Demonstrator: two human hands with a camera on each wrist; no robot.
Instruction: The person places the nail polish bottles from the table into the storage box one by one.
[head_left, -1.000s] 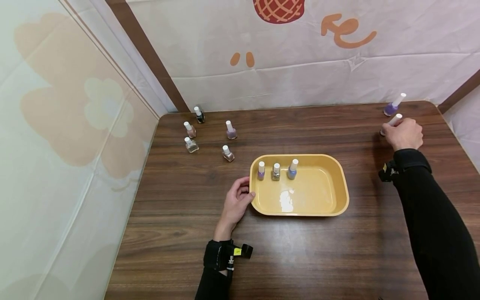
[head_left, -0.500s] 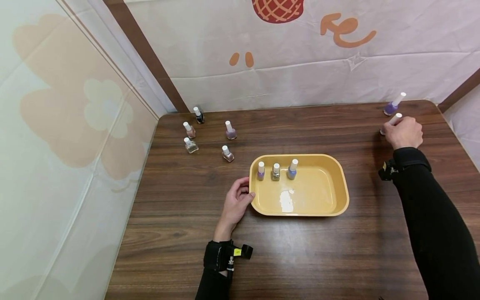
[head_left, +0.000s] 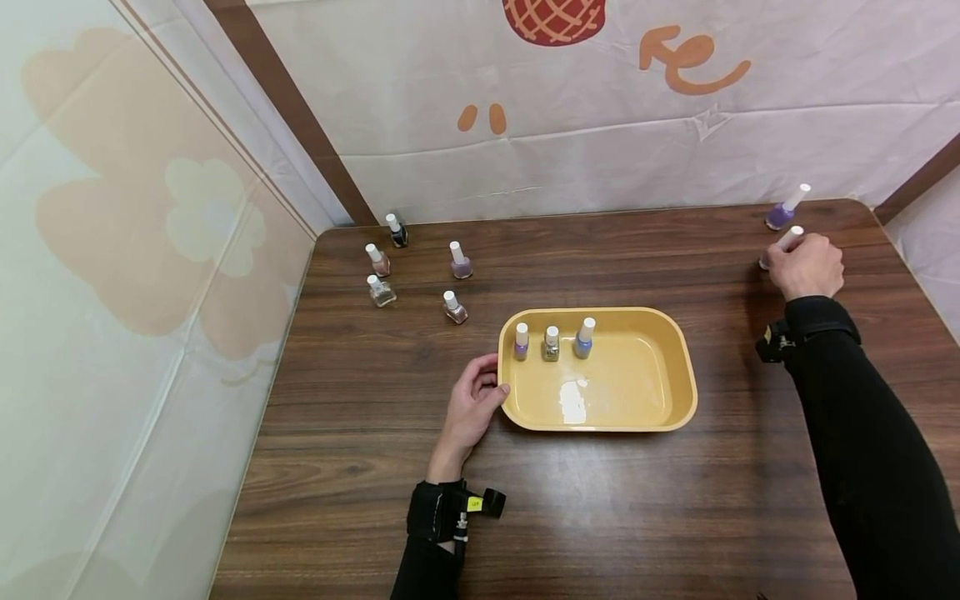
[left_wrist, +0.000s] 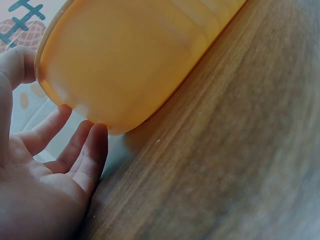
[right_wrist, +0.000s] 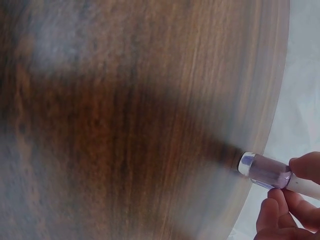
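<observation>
My right hand [head_left: 808,267] pinches a nail polish bottle [right_wrist: 270,171] around its white cap and neck, at the far right of the table. The right wrist view shows light purple polish in its clear glass, base close to the wood. In the head view its white cap pokes out past the fingers. Just behind it stands a darker purple nail polish bottle [head_left: 780,217]. My left hand [head_left: 471,408] holds the left end of a yellow tray [head_left: 630,383], thumb at the rim and fingertips against the outer wall [left_wrist: 125,65].
Along the tray's back left stand a purple [head_left: 521,347], a glittery clear [head_left: 551,348] and a blue nail polish bottle [head_left: 582,344]. Several more, including a black one [head_left: 400,237] and a mauve one [head_left: 462,267], stand at the table's back left. A printed cloth [head_left: 600,158] hangs behind.
</observation>
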